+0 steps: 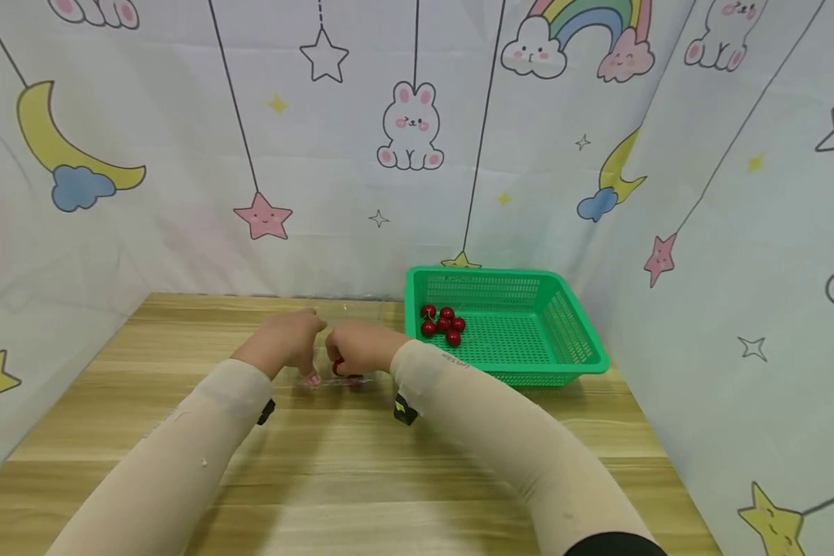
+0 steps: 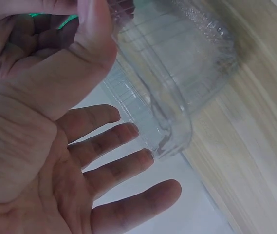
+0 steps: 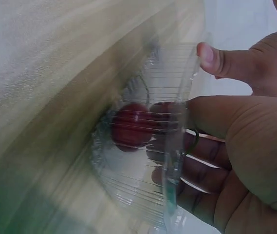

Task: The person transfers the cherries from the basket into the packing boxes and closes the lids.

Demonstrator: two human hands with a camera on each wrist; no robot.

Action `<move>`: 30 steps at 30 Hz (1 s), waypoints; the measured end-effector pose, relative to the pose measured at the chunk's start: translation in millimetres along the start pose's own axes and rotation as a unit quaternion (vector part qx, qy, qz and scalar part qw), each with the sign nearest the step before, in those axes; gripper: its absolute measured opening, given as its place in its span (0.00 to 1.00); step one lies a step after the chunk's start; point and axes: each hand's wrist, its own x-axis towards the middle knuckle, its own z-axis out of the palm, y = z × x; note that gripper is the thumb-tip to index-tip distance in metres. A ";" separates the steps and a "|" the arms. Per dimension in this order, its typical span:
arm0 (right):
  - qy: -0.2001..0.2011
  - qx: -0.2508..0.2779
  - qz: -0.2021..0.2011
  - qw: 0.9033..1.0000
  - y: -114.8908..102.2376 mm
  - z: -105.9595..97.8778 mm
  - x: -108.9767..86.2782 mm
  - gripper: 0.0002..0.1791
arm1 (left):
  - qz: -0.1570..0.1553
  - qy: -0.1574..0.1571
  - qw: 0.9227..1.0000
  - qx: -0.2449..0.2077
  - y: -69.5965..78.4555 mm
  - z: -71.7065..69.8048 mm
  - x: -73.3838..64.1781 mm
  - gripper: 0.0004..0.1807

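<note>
A clear plastic box (image 3: pixel 138 195) stands on the table in front of me, its lid (image 1: pixel 357 310) raised at the back. My left hand (image 1: pixel 288 340) is at its left side, thumb at the front rim; in the left wrist view its other fingers (image 2: pixel 111 168) lie stretched by the plastic. My right hand (image 1: pixel 364 345) reaches into the box with bent fingers and pinches a cherry (image 1: pixel 337 366), mostly hidden by the hand. A green stem (image 3: pixel 193 141) shows at its fingers in the right wrist view. Another red cherry (image 3: pixel 131 126) is seen through the box wall.
To the right of the box stands a green plastic basket (image 1: pixel 577 324). Several red cherries (image 1: pixel 445 323) lie in its left part. The wood-grain table (image 1: pixel 333 479) meets a white printed curtain (image 1: pixel 320 154) at the back and sides.
</note>
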 end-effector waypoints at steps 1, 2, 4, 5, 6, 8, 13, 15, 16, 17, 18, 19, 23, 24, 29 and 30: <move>-0.002 0.003 0.001 1.000 0.0 1.2 0.0 0.04 | 0.001 0.001 1.000 0.000 0.2 -0.3 0.1 0.62; -0.004 0.007 0.002 1.000 -0.1 2.1 -0.2 0.05 | 0.002 0.001 1.000 -0.001 0.3 -0.8 0.2 0.62; -0.009 0.009 0.004 1.000 -0.5 3.3 -0.4 0.05 | 0.003 0.002 1.000 -0.003 0.3 -1.4 0.8 0.63; -0.011 0.011 0.004 1.000 -0.9 3.3 -1.0 0.06 | 0.004 0.001 1.000 -0.005 0.1 -1.6 1.1 0.63; -0.012 0.010 0.004 1.000 -1.1 3.2 -1.1 0.06 | 0.004 0.001 1.000 -0.006 -0.1 -1.6 1.4 0.63; -0.016 0.012 0.007 1.000 -1.5 1.8 -1.5 0.08 | 0.002 -0.002 1.000 -0.005 -0.5 -1.4 2.1 0.63; -0.039 0.027 0.010 0.999 -2.2 -5.6 -3.1 0.11 | -0.003 -0.004 1.000 -0.006 -1.8 1.7 4.7 0.63; -0.046 0.027 0.008 0.999 -1.5 -9.6 -4.0 0.13 | -0.002 -0.004 1.000 -0.009 -2.1 2.8 5.8 0.64; -0.048 0.027 0.003 0.998 -1.1 -11.9 -4.7 0.14 | -0.003 -0.004 1.000 -0.011 -2.1 2.9 5.8 0.64; -0.051 0.027 0.001 0.998 -0.7 -14.7 -5.8 0.16 | -0.003 -0.004 1.000 -0.012 -2.2 2.8 5.9 0.64; -0.052 0.025 0.000 0.998 0.1 -17.3 -6.9 0.17 | -0.003 -0.004 1.000 -0.013 -2.2 2.6 5.9 0.64; -0.052 0.025 0.000 0.998 1.0 -20.1 -8.3 0.18 | -0.003 -0.005 1.000 -0.012 -1.8 2.2 5.7 0.64; -0.044 0.028 0.009 0.999 6.5 -34.8 -18.0 0.19 | -0.003 -0.011 1.000 -0.008 -0.3 0.9 5.2 0.63; -0.039 0.027 0.014 0.999 8.3 -38.9 -20.6 0.18 | -0.004 -0.012 1.000 -0.009 -0.1 0.7 5.1 0.63; -0.022 0.050 0.041 0.998 18.5 -62.6 -35.4 0.17 | -0.010 -0.013 1.000 -0.022 0.9 -0.5 4.0 0.62; -0.019 0.056 0.044 0.997 21.4 -66.8 -38.1 0.17 | -0.011 -0.012 1.000 -0.026 1.2 -0.4 3.8 0.62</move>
